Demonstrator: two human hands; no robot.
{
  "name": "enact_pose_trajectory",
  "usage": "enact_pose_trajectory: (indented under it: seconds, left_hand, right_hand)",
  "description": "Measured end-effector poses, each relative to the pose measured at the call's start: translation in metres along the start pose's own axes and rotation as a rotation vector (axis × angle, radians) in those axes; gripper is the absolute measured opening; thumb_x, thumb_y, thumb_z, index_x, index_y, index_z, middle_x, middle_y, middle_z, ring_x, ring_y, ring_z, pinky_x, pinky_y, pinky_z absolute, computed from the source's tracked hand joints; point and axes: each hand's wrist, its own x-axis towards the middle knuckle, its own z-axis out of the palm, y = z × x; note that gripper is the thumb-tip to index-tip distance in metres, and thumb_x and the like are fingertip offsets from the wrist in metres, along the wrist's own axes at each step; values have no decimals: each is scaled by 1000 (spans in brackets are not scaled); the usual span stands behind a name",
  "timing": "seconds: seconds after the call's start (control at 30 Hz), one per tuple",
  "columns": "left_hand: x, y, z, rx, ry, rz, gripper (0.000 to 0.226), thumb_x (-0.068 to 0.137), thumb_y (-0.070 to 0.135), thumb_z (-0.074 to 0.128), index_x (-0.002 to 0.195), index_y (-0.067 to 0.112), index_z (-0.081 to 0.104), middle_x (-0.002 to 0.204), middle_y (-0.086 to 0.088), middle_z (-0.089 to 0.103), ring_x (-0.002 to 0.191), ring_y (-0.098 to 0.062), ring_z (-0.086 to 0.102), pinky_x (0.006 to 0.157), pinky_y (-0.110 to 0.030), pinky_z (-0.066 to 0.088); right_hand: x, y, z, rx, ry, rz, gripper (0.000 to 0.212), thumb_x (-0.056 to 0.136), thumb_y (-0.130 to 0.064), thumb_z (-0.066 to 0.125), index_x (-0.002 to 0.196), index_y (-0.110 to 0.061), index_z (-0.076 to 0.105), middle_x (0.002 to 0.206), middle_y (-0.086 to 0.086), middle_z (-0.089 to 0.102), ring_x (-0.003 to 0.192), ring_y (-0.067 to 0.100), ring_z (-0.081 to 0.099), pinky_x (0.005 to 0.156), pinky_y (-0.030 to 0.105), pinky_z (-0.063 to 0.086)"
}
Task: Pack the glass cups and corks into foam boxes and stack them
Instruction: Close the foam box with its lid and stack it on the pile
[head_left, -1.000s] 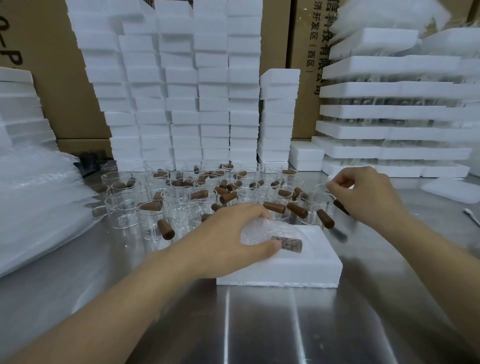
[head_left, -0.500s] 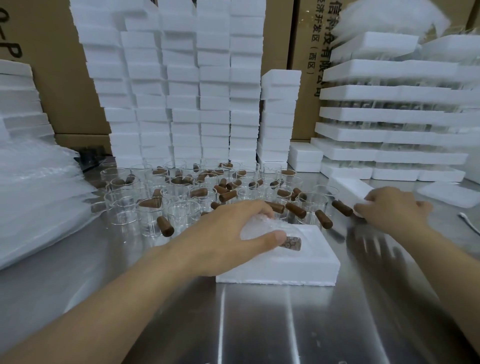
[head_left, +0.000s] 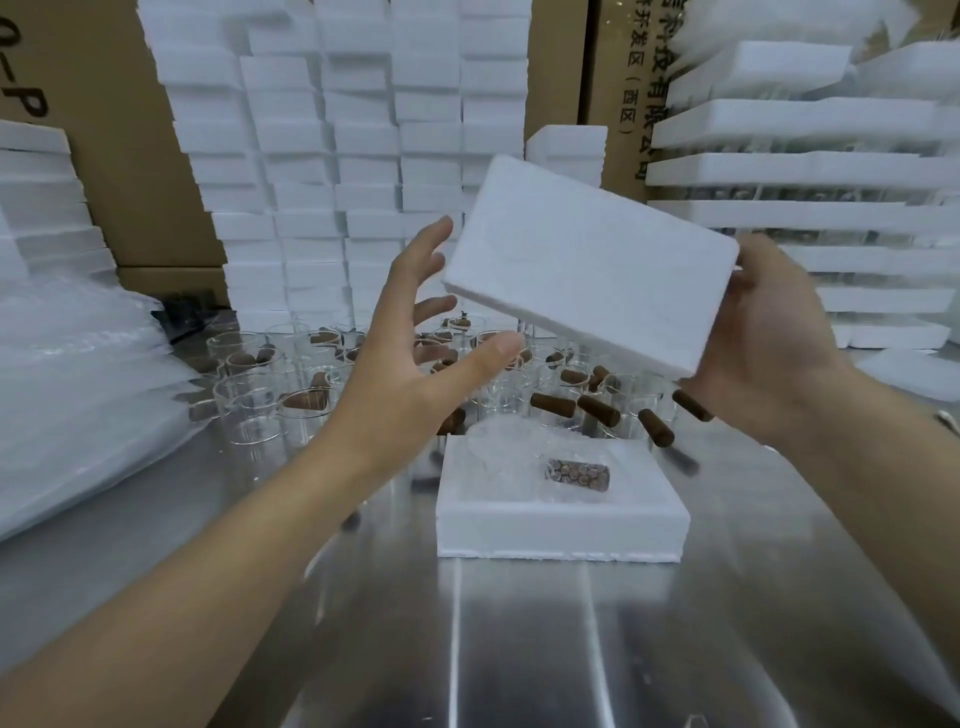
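Observation:
A white foam box base (head_left: 561, 525) lies on the steel table (head_left: 519, 649), holding a bubble-wrapped glass cup (head_left: 511, 457) and a cork (head_left: 576, 474). My right hand (head_left: 763, 358) grips a white foam lid (head_left: 587, 265) by its right end, tilted in the air above the base. My left hand (head_left: 421, 343) is raised beside the lid's left edge with fingers spread, holding nothing. Behind the base stand several glass cups (head_left: 249, 410) with brown corks (head_left: 553, 404) in and on them.
Tall stacks of foam boxes (head_left: 322, 156) rise behind the cups in front of cardboard cartons (head_left: 104, 130). Foam trays with glassware (head_left: 800, 171) are stacked at the right. Bubble wrap sheets (head_left: 67, 389) lie piled at the left.
My right hand picked up a foam lid from the right and raised it over the base. My left hand lifted off the wrapped cup and rose toward the lid.

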Motion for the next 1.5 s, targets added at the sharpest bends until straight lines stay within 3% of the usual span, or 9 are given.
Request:
enact_pose_trajectory:
  seconds: [0.13,0.27,0.4,0.7,0.9,1.07,1.2,1.27,1.5]
  left_hand:
    - [1,2,-3,0,-67,40,95,79,58,83,159,51,31,158,22,47,144,-8,51,113,-51,50]
    - [2,3,-8,30,-102,49,99,74,57,86,157,50,33,160,24,45,141,-2,52,108,-38,51]
    - [1,6,-11,89,-164,-27,98,68,63,87,153,56,40,145,20,59,136,-2,56,108,-37,52]
    - [6,13,-27,220,-630,-334,76,68,45,92,137,36,60,127,10,68,118,-12,68,106,-44,56]
    - [5,12,-28,321,-677,-340,86,64,46,94,140,47,52,127,25,65,118,1,64,109,-35,52]
    - [6,7,-30,318,-713,-336,84,66,47,94,138,48,52,122,29,66,114,5,64,103,-30,52]
    - [8,5,-32,338,-746,-330,79,67,49,95,136,51,56,122,29,66,113,5,65,102,-31,53]
    - [8,4,-33,339,-762,-329,77,68,47,96,134,52,57,124,27,68,114,4,65,100,-31,52]
    - [8,4,-35,329,-816,-362,81,74,32,100,138,54,55,129,29,66,119,8,62,102,-27,49]
  right_hand:
    - [1,6,-4,21,-54,190,40,102,-31,46,87,-30,82,100,-5,77,76,22,76,54,27,53]
    - [3,11,-10,-20,-39,323,18,83,-27,65,73,-26,80,82,-8,73,62,18,73,41,21,48]
    - [7,14,-16,-265,84,295,34,97,-28,53,68,-27,71,63,-8,62,46,14,59,45,20,35]
    - [-3,9,-15,-825,-119,362,47,97,-55,65,115,-13,79,88,19,70,62,23,66,61,37,49]
    - [0,19,-15,-941,-146,363,58,80,-77,70,110,-29,84,117,8,80,115,34,74,114,51,50]
    - [2,29,-14,-1019,-144,318,60,74,-88,69,105,-39,83,118,10,79,116,41,71,108,73,45]
    - [4,32,-16,-1091,-141,287,65,72,-93,65,106,-40,81,123,7,76,119,34,69,113,56,45]
    - [4,33,-16,-1112,-163,281,65,73,-94,63,106,-40,80,125,9,74,124,45,64,113,64,43]
    - [5,38,-15,-1164,-168,260,76,72,-96,59,101,-29,80,112,18,74,112,52,66,86,57,48]
